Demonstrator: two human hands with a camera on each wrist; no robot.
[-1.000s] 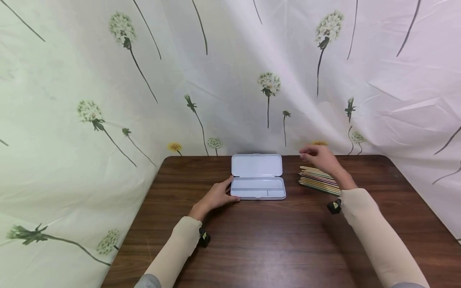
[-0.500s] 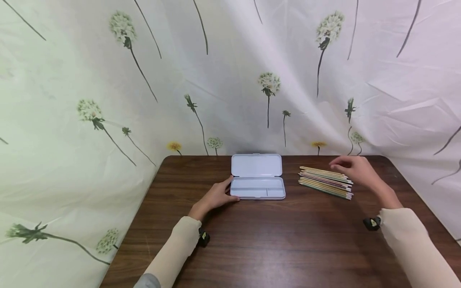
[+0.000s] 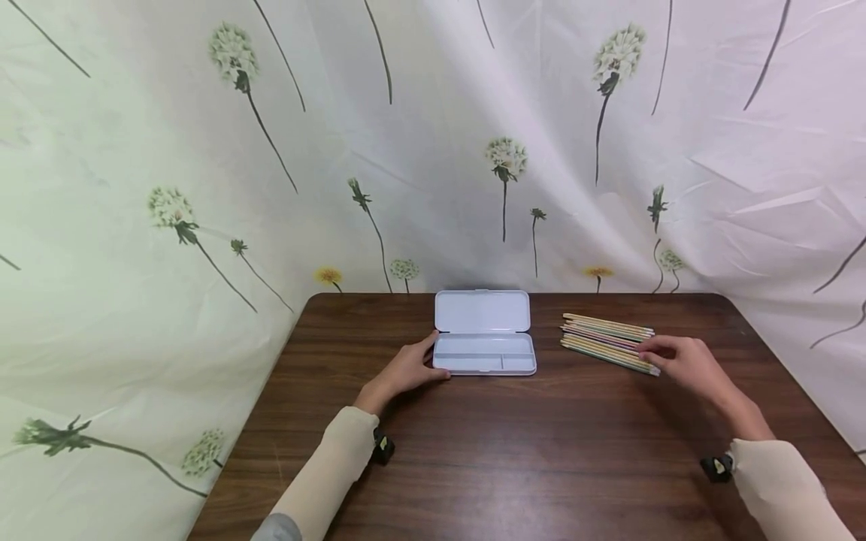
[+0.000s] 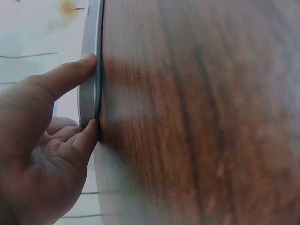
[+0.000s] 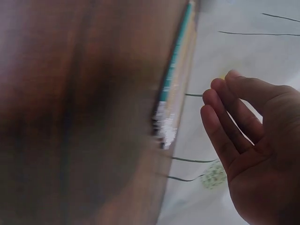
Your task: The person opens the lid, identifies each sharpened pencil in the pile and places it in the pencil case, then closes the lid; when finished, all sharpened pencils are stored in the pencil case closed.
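Several pencils (image 3: 598, 342) just off right hand (image 3: 690, 366), fingers loosely bent; left hand (image 3: 402, 367) grips left end of pale case (image 3: 482, 310).

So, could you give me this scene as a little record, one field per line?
Surface: dark wood-grain table
Backdrop: pale sheet with dandelion print
Container: pale pencil case, lid open, divided inside
Right of it: pencils lying side by side
Left grip: holding the pencil case's left end
Right grip: over the pencils' right ends, holding nothing
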